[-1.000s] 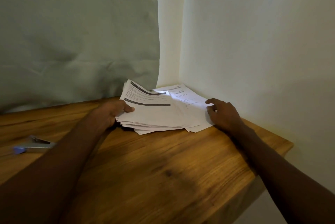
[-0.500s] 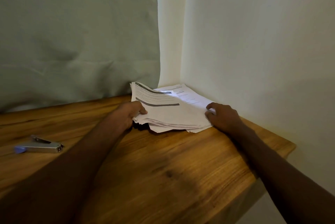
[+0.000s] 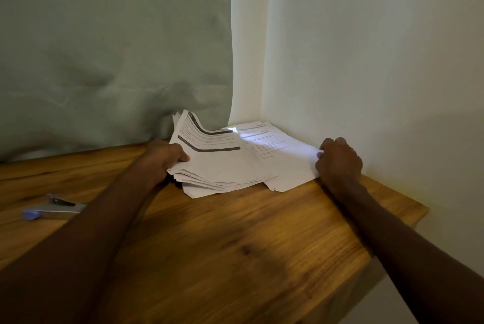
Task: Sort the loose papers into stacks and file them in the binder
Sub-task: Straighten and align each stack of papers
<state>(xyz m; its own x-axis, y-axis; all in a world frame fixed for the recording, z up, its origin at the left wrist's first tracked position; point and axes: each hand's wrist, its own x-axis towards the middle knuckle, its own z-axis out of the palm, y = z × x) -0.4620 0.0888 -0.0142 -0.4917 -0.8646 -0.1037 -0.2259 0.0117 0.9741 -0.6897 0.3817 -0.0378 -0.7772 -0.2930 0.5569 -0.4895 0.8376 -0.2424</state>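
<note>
Both hands (image 3: 167,158) (image 3: 337,161) at opposite edges of papers (image 3: 230,163) in table (image 3: 235,245) corner

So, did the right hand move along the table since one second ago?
Yes. The right hand slid rightward along the papers' edge, closer to the side wall.

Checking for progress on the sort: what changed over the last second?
The left hand keeps its grip on the paper stack and has lifted its left edge higher, curling the sheets. The right hand has curled onto the right edge. Stapler and desk unchanged.
</note>
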